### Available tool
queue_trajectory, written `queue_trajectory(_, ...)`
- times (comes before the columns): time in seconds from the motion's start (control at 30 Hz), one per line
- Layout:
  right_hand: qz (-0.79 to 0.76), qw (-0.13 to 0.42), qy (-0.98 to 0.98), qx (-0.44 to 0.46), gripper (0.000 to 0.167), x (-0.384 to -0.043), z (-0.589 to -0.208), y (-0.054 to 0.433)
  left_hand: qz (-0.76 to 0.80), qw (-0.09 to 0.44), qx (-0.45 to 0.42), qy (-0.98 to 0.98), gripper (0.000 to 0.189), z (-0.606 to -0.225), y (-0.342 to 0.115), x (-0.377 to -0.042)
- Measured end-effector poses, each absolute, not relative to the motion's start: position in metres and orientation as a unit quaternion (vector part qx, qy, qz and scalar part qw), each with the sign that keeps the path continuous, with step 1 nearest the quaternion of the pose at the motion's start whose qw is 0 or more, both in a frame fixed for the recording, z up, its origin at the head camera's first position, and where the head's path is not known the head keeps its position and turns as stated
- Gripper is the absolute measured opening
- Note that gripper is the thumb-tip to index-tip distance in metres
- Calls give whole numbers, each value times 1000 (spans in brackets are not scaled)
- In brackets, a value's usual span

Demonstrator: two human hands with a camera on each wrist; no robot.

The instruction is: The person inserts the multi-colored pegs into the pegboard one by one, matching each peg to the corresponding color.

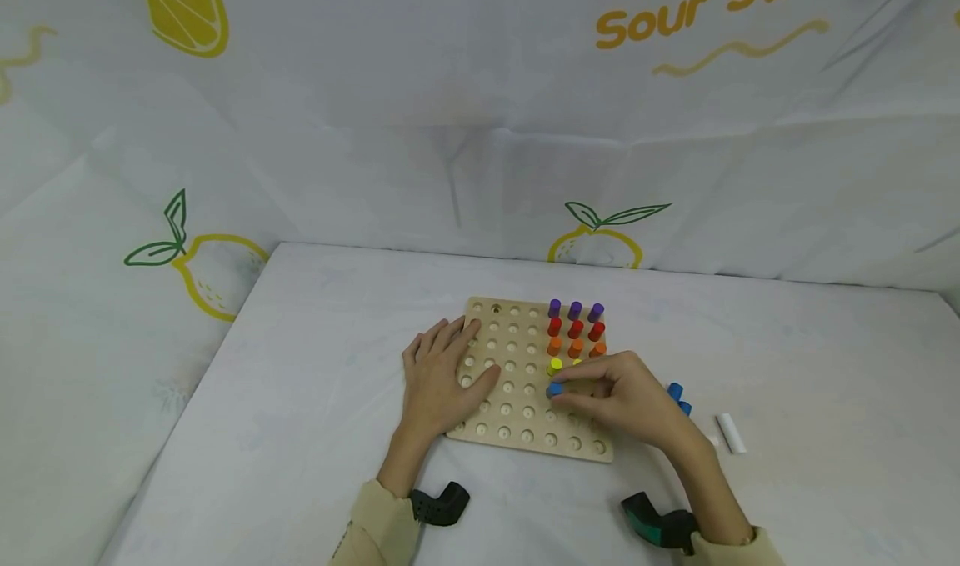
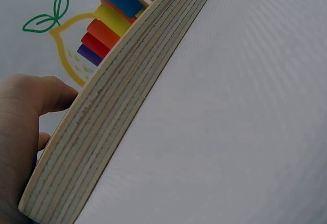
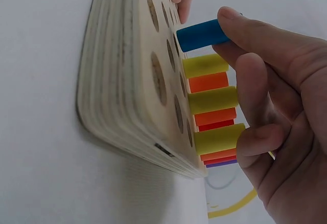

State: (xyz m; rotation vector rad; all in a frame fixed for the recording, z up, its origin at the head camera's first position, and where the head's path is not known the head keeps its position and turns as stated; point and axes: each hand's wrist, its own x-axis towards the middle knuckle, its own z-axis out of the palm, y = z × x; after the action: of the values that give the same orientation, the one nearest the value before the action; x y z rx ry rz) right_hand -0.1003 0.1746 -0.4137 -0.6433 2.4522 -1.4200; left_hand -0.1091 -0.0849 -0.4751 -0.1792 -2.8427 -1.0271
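Observation:
A wooden pegboard (image 1: 517,399) with rows of round holes lies on the white table. My right hand (image 1: 633,395) pinches a blue peg (image 3: 202,35) between thumb and index finger, its lower end right at a hole in front of the yellow pegs (image 3: 212,99). Behind the yellow row stand orange pegs (image 1: 554,346), red pegs (image 1: 575,329) and purple pegs (image 1: 575,310), three to a row. My left hand (image 1: 438,378) rests on the board's left edge, its fingers spread and relaxed. In the right wrist view, the right hand's other fingers are loosely bent beside the yellow pegs.
Right of the board, partly behind my right hand, lie loose blue pegs (image 1: 677,393). A white peg (image 1: 731,433) lies farther right. A white cloth with lemon prints (image 1: 480,182) hangs behind the table. Each wrist wears a dark device (image 1: 441,504).

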Motion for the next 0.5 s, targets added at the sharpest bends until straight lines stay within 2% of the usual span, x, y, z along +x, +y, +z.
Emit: queue_trajectory(0.5,-463,126,853,-205,19,-101,-413,174,-335,57,-60,-938,70,-474,-85,-109)
